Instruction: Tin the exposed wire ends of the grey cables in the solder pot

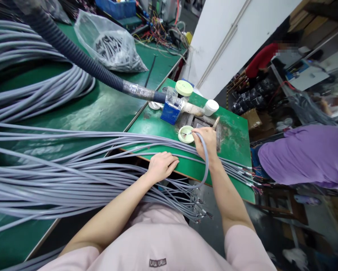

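Observation:
My right hand [206, 140] is closed around a grey cable [205, 165] near its stripped end. The thin bare-ended wires of that end reach over a small pale-green dish [185, 138]; whether they touch its contents I cannot tell. From my hand the cable loops down and back left past the table edge. My left hand [162, 165] lies at the table's front edge, palm down over grey cables [140, 141], its thumb apart from the fingers. Its fingertips are partly hidden. Just beyond the right hand sits a dirty metal soldering-type stand [202, 122].
A ribbed hose [101, 73] runs to a nozzle beside a blue block [170, 113]. White [211, 107] and pale-green lidded [184, 88] containers stand behind. Coiled cables [44, 90] and a plastic bag [109, 47] lie left. A person in purple [304, 156] is right.

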A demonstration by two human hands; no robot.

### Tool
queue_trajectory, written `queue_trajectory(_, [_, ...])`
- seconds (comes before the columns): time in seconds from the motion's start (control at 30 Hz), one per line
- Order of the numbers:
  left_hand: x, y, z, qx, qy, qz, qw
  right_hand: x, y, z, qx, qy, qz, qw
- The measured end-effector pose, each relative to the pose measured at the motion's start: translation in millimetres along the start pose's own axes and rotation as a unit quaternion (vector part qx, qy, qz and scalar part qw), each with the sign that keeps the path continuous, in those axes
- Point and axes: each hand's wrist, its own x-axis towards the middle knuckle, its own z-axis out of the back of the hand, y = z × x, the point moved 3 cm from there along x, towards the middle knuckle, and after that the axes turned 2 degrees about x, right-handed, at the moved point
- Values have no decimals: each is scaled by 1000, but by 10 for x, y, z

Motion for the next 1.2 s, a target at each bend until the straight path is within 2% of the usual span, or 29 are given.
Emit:
queue_trajectory(0.1, [-4, -9, 4, 30, -7, -19, 999, 6, -11, 78, -1, -4, 0, 1000])
queue_trajectory(0.2, [-4, -14, 8, 37, -12, -32, 999, 12, -95, 256, -17, -39, -26, 999])
queue_trajectory(0.3, [-1, -17, 14, 43, -19, -33, 998, 24, -264, 439, -36, -91, -49, 994])
queue_trajectory(0.4, [2, -24, 23, 48, -30, -37, 998, 46, -490, 505, -49, -111, -68, 990])
queue_trajectory(0.53, [6, -29, 30, 49, -42, -44, 997, 82, -771, 414, -67, -89, -95, 989])
queue_trajectory(0.7, [13, -32, 27, 51, -45, -49, 997, 121, -954, 247, -74, -58, -110, 989])
queue_trajectory(1.1, [4, -26, 21, 53, -45, -48, 996, 161, -1112, 0, -104, 4, -128, 986])
queue_trajectory(1.2, [5, -30, 22, 52, -43, -47, 997, 161, -1081, 22, -100, 0, -124, 987])
